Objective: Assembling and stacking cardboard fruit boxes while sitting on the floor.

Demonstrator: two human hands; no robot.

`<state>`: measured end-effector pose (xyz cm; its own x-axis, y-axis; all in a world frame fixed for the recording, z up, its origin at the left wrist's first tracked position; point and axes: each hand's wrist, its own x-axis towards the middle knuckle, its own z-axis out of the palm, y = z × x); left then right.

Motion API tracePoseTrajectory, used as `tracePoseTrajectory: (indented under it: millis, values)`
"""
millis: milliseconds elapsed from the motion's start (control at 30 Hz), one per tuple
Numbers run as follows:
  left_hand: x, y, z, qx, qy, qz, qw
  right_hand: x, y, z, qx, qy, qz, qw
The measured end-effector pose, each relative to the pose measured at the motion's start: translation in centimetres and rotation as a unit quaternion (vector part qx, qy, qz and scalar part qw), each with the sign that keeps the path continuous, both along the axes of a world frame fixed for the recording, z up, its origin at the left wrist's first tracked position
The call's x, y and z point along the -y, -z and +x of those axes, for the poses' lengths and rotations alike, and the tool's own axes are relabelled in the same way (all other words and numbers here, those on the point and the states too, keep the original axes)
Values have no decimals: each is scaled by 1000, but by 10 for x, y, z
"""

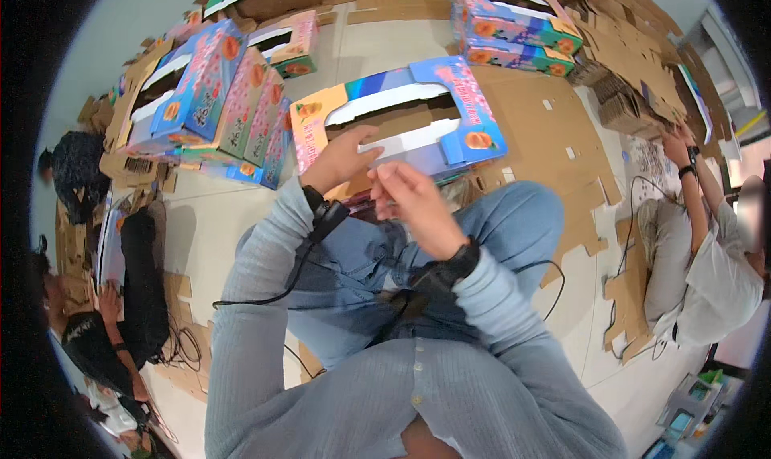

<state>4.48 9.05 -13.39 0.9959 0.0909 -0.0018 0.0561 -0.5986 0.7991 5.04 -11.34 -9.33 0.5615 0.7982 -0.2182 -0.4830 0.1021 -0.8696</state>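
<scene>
One blue-and-pink cardboard carton with slotted top [419, 142] sat front-centre. Left hand [344, 160] was spread at its near rim; right hand [418, 206] curled, grip unclear. Two similar cartons [514, 38] stood stacked, far right.

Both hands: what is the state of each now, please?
Left hand: partly open, at the box's near side.
Right hand: loosely curled; whether it holds anything cannot be told.

This looks like a carton-assembly workshop: printed cartons [475, 114] spread over the pale tiled floor [215, 214] toward its far edge, cardboard stacks [606, 37] rise at far right, and workers [715, 282] sit along both sides.
</scene>
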Motion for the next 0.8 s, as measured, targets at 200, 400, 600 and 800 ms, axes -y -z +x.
tracePoseTrajectory:
  millis: [200, 400, 600, 800]
  values:
    - [56, 19, 53, -29, 73, 145, 986, -3, 65, -15, -162, 327, 5, 931]
    - [102, 16, 95, -139, 75, 222, 962, 9, 93, 17, -216, 390, -33, 895]
    - [105, -21, 89, -24, 15, 185, 982, 18, 84, 31, -219, 361, -1, 906]
    - [100, -77, 67, 116, -7, 102, 988, 33, 42, 54, 83, 343, 44, 935]
